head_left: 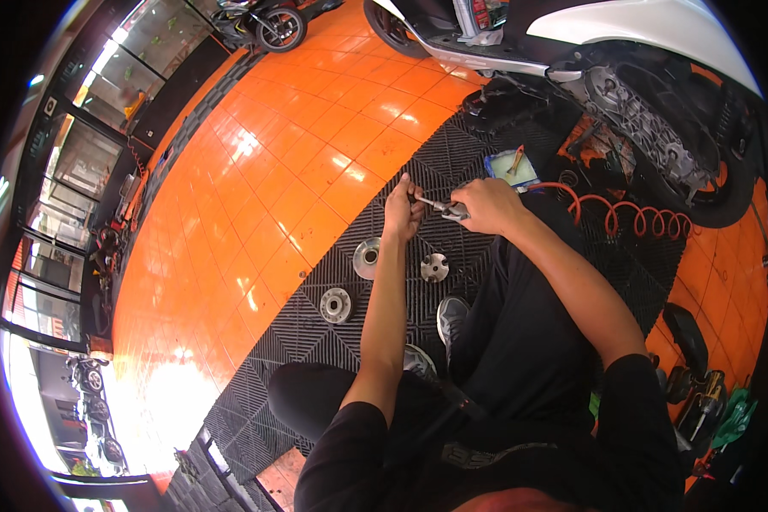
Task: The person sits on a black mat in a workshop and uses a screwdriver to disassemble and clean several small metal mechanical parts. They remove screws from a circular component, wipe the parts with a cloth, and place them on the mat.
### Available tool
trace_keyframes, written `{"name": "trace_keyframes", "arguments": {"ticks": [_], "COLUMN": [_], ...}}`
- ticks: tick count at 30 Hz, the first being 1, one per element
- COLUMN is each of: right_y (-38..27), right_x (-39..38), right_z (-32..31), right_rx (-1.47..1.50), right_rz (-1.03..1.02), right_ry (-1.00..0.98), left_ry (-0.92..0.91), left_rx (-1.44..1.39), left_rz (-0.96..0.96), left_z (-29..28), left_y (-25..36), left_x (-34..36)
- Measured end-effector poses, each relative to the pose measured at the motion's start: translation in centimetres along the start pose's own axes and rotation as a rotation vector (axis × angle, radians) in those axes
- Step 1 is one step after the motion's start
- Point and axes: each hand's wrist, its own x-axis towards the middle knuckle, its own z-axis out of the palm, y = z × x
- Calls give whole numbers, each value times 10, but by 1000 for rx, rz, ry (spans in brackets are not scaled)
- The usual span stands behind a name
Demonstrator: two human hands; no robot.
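My right hand [491,205] is closed round a silver air blow gun [454,212], whose thin nozzle points left. A red coiled hose [616,212] runs from beside that hand toward the scooter. At the nozzle's tip, my left hand [400,213] has its fingers curled, and whatever they hold is too small to make out. Below the hands, three round metal parts lie on the black ribbed mat [303,337]: a shiny disc [367,258] partly behind my left forearm, a smaller notched plate [434,268] and a thick ring-shaped part [336,305].
A white scooter [640,111] with its engine side exposed stands at upper right. Near my right hand is a shallow tray [502,166] of pale liquid with a brush [516,160]. A drill [706,401] and a green bag [734,418] lie at lower right. Orange tiles [316,128] stretch left.
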Motion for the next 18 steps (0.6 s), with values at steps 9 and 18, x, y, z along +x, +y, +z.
{"name": "trace_keyframes", "arguments": {"ticks": [9,18], "right_y": [-1,-5], "right_x": [1,0], "right_z": [-2,-2], "right_rx": [12,-29], "right_rz": [29,-15], "right_ry": [-15,-53], "left_ry": [-39,-62], "left_rx": [-37,-45], "left_rz": [-1,19], "left_z": [-4,-4], "left_y": [-1,0], "left_x": [1,2]}}
